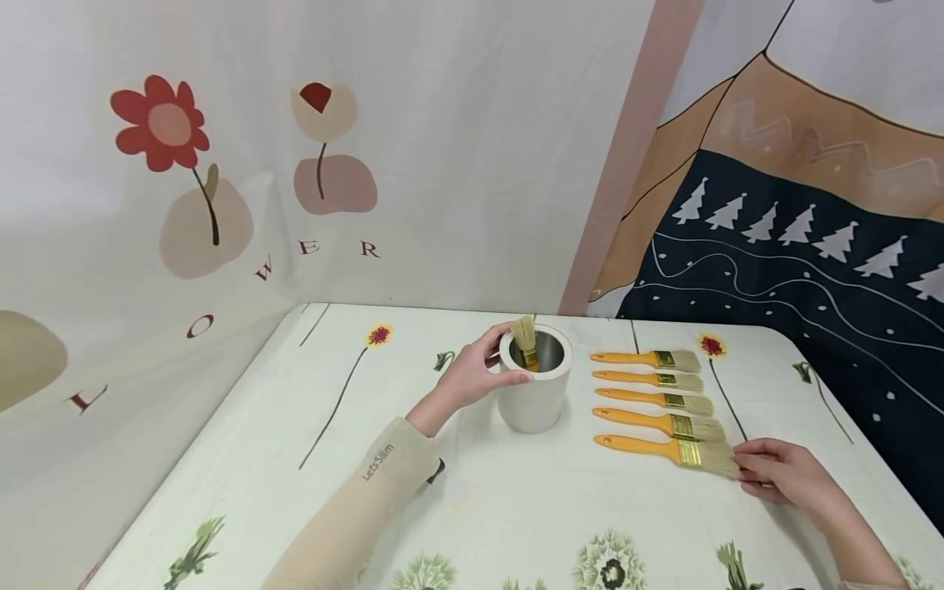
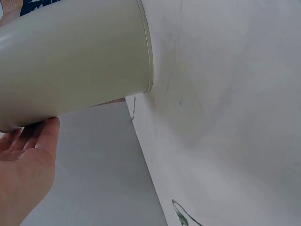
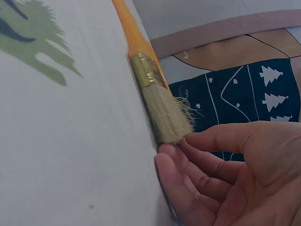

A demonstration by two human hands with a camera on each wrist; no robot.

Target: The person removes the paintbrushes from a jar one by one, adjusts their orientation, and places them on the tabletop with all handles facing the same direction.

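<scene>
My left hand point(image 1: 479, 373) grips a white cylindrical pot point(image 1: 533, 408) by its side near the rim, thumb at the front and fingers behind. The left wrist view shows the fingers against the pot's smooth wall point(image 2: 80, 61). Inside the pot one paintbrush point(image 1: 525, 334) leans with its bristles up; its handle is hidden. To the right, several orange-handled paintbrushes point(image 1: 640, 417) lie in a column, bristles pointing right. My right hand point(image 1: 785, 474) pinches the bristle tips of the nearest, widest paintbrush point(image 3: 164, 113), which lies on the table.
A white cloth printed with flowers covers the table point(image 1: 516, 508). Behind it hangs a pale curtain point(image 1: 457, 164) with red flowers and letters. On the right is a dark printed cloth point(image 1: 774, 262) with white trees.
</scene>
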